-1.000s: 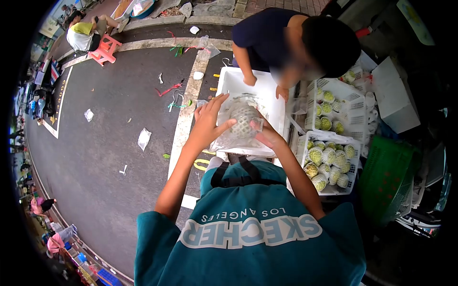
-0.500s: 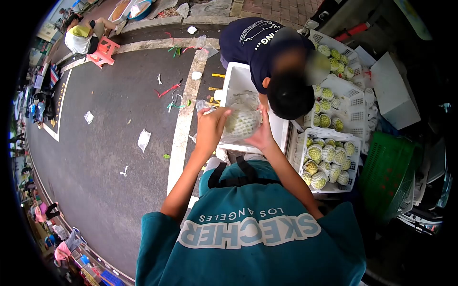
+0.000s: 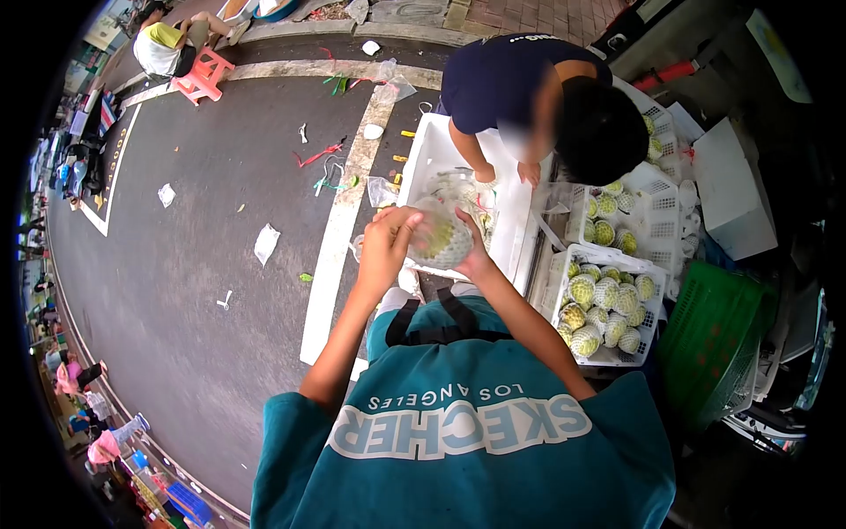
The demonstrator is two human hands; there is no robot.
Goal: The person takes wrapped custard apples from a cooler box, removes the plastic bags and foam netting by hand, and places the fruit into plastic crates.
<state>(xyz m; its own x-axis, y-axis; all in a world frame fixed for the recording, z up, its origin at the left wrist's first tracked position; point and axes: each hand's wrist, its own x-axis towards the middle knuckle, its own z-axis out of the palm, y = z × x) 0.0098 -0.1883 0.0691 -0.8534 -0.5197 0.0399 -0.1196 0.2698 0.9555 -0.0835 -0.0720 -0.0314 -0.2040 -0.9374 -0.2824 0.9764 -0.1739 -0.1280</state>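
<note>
Between my hands is a round green fruit (image 3: 441, 236) in a white foam net and clear plastic. My left hand (image 3: 388, 242) grips its left side, thumb and fingers closed on the wrapping. Around the right side curl the fingers of my right hand (image 3: 476, 251). Beneath and beyond the fruit stands a white foam box (image 3: 426, 145) with net-wrapped items in it. A co-worker in a dark shirt (image 3: 493, 84) bends over the box's far right side, both hands at the box.
To the right are white crates (image 3: 608, 355) of net-wrapped fruit, a green crate (image 3: 714, 326) and a white box (image 3: 727, 181). Plastic scraps and ribbons lie on the road at left. Another person sits on a red stool (image 3: 203, 75) at the upper left.
The fruit first rose from over the box towards me, and my left hand closed on its wrapping. The co-worker leaned in low, then moved back to the right.
</note>
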